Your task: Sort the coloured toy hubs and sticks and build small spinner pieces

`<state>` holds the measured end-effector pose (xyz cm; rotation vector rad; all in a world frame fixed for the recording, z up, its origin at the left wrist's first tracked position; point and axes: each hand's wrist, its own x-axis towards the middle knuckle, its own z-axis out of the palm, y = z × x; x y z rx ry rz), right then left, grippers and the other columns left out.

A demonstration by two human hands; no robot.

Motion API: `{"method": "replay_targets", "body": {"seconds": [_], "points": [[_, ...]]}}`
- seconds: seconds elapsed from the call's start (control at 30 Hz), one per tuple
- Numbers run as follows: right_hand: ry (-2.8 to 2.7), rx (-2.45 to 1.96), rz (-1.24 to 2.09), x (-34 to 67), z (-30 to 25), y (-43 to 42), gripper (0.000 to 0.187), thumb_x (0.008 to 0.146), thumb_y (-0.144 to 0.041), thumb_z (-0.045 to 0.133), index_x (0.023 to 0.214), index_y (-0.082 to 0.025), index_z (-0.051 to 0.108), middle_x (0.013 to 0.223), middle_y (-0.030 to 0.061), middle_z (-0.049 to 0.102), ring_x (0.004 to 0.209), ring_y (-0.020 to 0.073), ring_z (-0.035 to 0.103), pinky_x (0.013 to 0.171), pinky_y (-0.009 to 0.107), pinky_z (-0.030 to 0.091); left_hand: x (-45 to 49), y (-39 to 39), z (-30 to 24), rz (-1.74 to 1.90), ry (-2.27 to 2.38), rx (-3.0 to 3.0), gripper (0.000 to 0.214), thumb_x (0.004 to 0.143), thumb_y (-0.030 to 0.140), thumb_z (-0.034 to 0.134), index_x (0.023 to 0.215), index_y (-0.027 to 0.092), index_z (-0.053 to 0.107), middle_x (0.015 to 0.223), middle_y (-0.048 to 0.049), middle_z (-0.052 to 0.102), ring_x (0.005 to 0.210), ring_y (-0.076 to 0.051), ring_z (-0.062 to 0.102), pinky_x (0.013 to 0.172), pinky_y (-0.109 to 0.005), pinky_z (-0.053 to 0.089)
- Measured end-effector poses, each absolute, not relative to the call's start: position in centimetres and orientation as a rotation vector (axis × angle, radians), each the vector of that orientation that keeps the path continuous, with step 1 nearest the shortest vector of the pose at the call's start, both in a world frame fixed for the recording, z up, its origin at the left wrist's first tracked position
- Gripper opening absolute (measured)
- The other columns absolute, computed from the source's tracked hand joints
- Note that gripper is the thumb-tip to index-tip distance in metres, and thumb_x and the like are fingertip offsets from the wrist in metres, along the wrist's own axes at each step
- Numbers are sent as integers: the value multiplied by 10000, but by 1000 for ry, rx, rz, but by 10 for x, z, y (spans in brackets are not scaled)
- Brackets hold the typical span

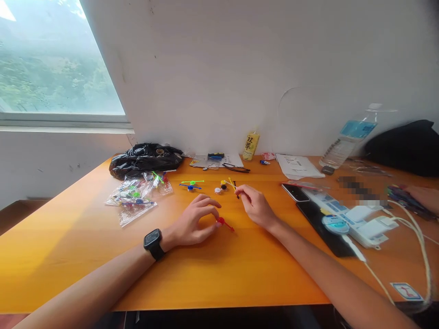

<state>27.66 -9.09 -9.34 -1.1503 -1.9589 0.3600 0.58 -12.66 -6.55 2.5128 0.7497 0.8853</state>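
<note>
- We can't see the left hand's [199, 220] grip: its fingertips cover part of the red piece [222, 221].
- The fingers of the right hand [255, 206] hide whether they hold the yellow piece [232, 183] beside them.
- Small parts in the clear bags [128, 212] blur together for us.
- Pixelation masks something beside the power strip [331, 204].
- We find another person's hand [427, 197] blurred, cut by the right edge.
</note>
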Motion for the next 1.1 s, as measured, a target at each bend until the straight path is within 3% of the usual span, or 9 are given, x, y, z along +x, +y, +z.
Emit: {"method": "replay_targets", "body": {"seconds": [0.17,0.33,0.57,0.63,0.83,0.97,1.1], "points": [[-1995,-1104,415,277,-101,-86,328,1046,-202,407,1249,-247,660,985,65,726,916,225,713,874,367,562,8,-126,-70,665,604,2642,257,948,308,694,1198,305,753,1346,-47,711,1247,-303,583,1102,-475,486],[-1845,-973,547,274,-104,-83,217,1058,-275,488,1075,-238,702,1071,89,682,953,228,746,875,379,626,5,-114,-87,776,990,2712,237,1003,272,613,1191,305,754,1264,-41,745,1208,-297,593,1085,-499,479],[-1931,-995,338,278,-101,-82,278,1054,-241,491,1212,-249,718,1049,80,694,828,207,709,825,382,602,-7,-101,-100,844,1487,2687,267,973,359,671,1206,233,699,1532,-142,554,1431,-434,397,1106,-671,442],[-1926,-981,385,277,-102,-83,269,1047,-230,492,1177,-242,727,1020,75,685,814,200,710,797,365,609,-6,-102,-98,921,1396,2702,275,973,316,668,1232,225,684,1542,-143,541,1450,-414,385,1144,-654,428],[-1826,-969,501,275,-104,-83,192,1037,-277,559,1075,-237,743,1051,85,683,888,219,747,834,368,648,4,-112,-90,746,855,2686,274,1015,280,600,1280,249,667,1370,-112,670,1254,-277,614,1107,-450,530],[-1903,-1015,445,276,-103,-83,213,1026,-247,561,1110,-234,756,1112,102,718,977,244,741,867,379,637,2,-109,-96,727,998,2637,369,1029,364,598,1367,218,612,1485,-148,608,1390,-314,560,1194,-502,465],[-1964,-1051,473,272,-103,-86,206,1014,-254,579,1094,-218,766,1117,106,730,975,242,727,842,371,633,-4,-101,-102,630,1231,2600,494,1042,447,569,1440,158,544,1620,-202,470,1540,-357,405,1260,-558,375]]}}
